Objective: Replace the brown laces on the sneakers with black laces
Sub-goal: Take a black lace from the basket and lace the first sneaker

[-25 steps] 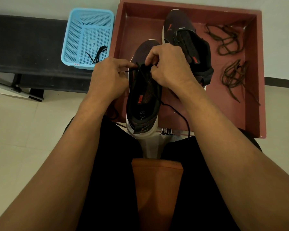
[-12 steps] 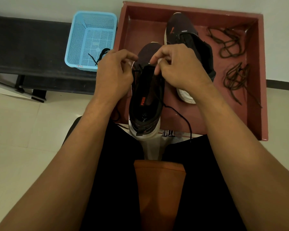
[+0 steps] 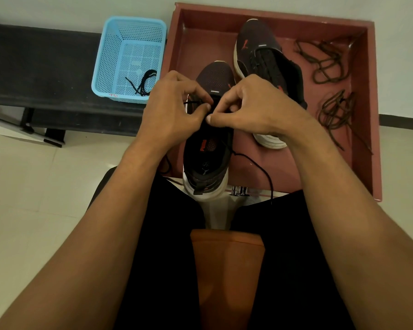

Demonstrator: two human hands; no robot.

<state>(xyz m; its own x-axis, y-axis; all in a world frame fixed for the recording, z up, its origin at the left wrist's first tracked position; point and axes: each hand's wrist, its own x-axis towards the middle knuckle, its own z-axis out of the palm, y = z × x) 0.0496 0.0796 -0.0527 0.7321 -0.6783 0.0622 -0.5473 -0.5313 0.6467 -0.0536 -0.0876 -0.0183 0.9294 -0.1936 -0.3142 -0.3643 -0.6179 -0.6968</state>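
Both hands — left hand [image 3: 174, 110] and right hand [image 3: 250, 108] — pinch the black lace [image 3: 260, 166] over the near sneaker [image 3: 208, 160], which rests on the red tray's [image 3: 365, 139] near edge.

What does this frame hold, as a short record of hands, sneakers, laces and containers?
left hand: pinches the black lace at the near sneaker's front eyelets
right hand: pinches the same lace, close beside the left hand
near sneaker: heel toward the person, one lace end trailing to its right
far sneaker: lies in the red tray
brown laces: two loose bundles, right side of the tray
blue basket: left of the tray, holds a second black lace
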